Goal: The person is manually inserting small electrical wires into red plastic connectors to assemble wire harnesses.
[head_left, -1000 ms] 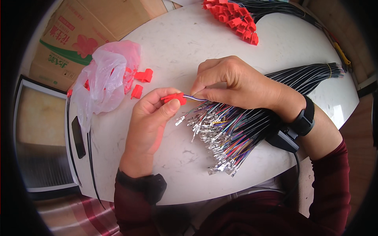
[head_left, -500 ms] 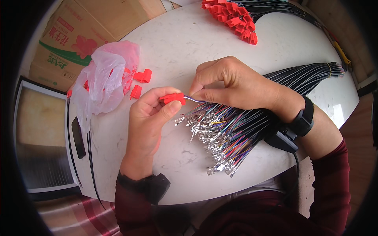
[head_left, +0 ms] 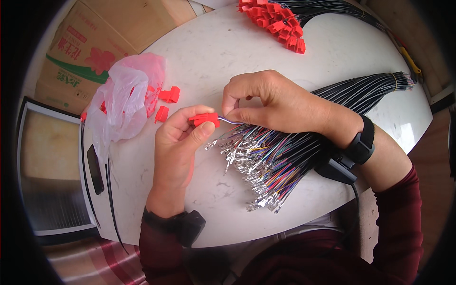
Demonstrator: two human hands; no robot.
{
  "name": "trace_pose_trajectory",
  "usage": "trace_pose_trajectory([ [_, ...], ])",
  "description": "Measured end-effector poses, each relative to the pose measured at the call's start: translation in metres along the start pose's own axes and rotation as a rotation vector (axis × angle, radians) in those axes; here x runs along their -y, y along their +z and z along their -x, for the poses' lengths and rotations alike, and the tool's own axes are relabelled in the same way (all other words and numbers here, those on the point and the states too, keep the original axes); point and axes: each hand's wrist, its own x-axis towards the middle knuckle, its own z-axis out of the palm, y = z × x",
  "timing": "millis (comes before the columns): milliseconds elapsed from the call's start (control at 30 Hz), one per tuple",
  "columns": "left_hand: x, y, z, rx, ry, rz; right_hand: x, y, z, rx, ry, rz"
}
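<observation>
Between its thumb and fingers, my left hand (head_left: 178, 147) grips a red plastic connector housing (head_left: 204, 119). A few thin wires (head_left: 229, 121), white and purple among them, run from the housing's right end to my right hand (head_left: 270, 102), whose thumb and forefinger pinch them. Where the wires end inside the housing is hidden. Under and beside my right hand lies a large bundle of black cables (head_left: 304, 147). Its near ends fan out in coloured wires with silvery crimp terminals (head_left: 256, 175).
Left of my hands, two loose red housings (head_left: 169, 94) lie by a pinkish plastic bag (head_left: 126, 102) holding more. At the far edge sits a bundle with red housings fitted (head_left: 278, 23). A black phone-like slab (head_left: 95, 168) and a cardboard box (head_left: 90, 57) are at left.
My right hand has shifted slightly left, toward the housing, still pinching the wires. The whole view has moved a little, and my left hand keeps its grip.
</observation>
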Motion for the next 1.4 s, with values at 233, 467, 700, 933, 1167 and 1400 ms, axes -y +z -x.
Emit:
trace_pose_trajectory([
  [233, 0.0, 0.006, 0.001, 0.003, 0.01, 0.028, 0.0, 0.003, 0.001, -0.033, -0.056, 0.094],
  [467, 0.0, 0.004, 0.001, -0.024, 0.065, 0.007, 0.012, -0.003, -0.002, 0.048, 0.185, -0.071],
  [700, -0.001, 0.009, 0.002, -0.019, 0.074, -0.015, 0.002, -0.001, 0.0, 0.035, 0.089, -0.106],
  [933, -0.001, 0.009, 0.002, -0.013, 0.072, -0.002, 0.006, -0.001, -0.002, 0.035, 0.114, -0.057],
  [1167, 0.0, 0.007, 0.002, -0.023, 0.074, 0.01, 0.005, -0.002, -0.002, 0.04, 0.195, -0.185],
  [1400, -0.01, 0.011, 0.007, 0.031, 0.21, -0.235, 0.002, -0.002, -0.004, 0.147, 0.312, -0.192],
])
